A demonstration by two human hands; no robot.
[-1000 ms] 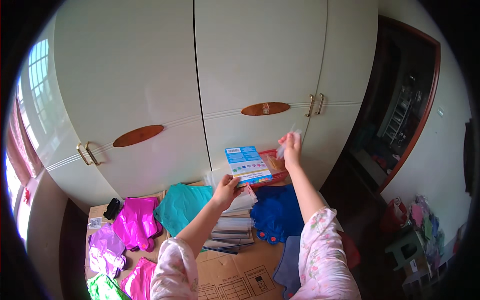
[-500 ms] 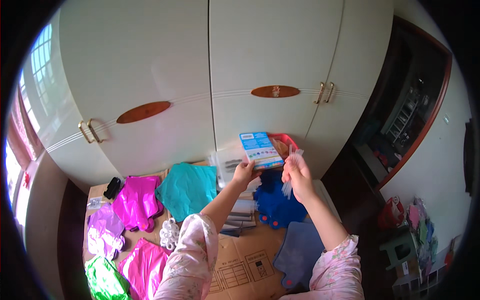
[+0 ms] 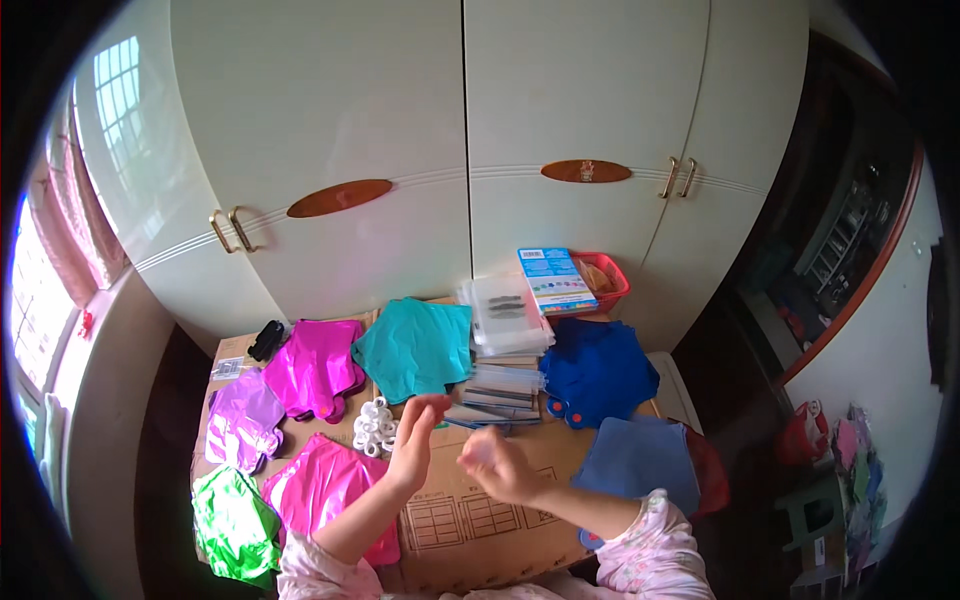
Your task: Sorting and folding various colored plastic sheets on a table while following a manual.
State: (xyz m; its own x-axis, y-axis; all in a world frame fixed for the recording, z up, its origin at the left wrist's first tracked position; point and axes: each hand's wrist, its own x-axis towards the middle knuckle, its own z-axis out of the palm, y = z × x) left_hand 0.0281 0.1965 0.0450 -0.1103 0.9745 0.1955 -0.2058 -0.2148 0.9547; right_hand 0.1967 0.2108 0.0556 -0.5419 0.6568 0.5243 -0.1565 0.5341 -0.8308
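Pale cabinet doors (image 3: 580, 90) stood behind a surface spread with printed cardboard (image 3: 555, 455). Above it, the person's left hand (image 3: 413, 445) was free of any grip, its fingers extended. Just beside it, the right hand (image 3: 497, 467) was curled inward; whether it grasped anything could not be told. Close to the left hand lay white rings (image 3: 372, 428) (loosely heaped on the cardboard), and beyond both hands lay flat dark-edged strips (image 3: 495, 405). Farther back were clear pouches (image 3: 490, 335), then a blue-and-white box (image 3: 562, 280) partly over a red basket (image 3: 622, 287). Rightward lay a dark blue stack (image 3: 600, 375) and a grey-blue sheet (image 3: 640, 465). On the left side were a teal piece (image 3: 415, 350), a magenta piece (image 3: 315, 370), a lilac piece (image 3: 243, 425), a hot-pink piece (image 3: 315, 490) and a bright green piece (image 3: 235, 525), all glossy. Near the far left corner sat a black object (image 3: 267, 341).
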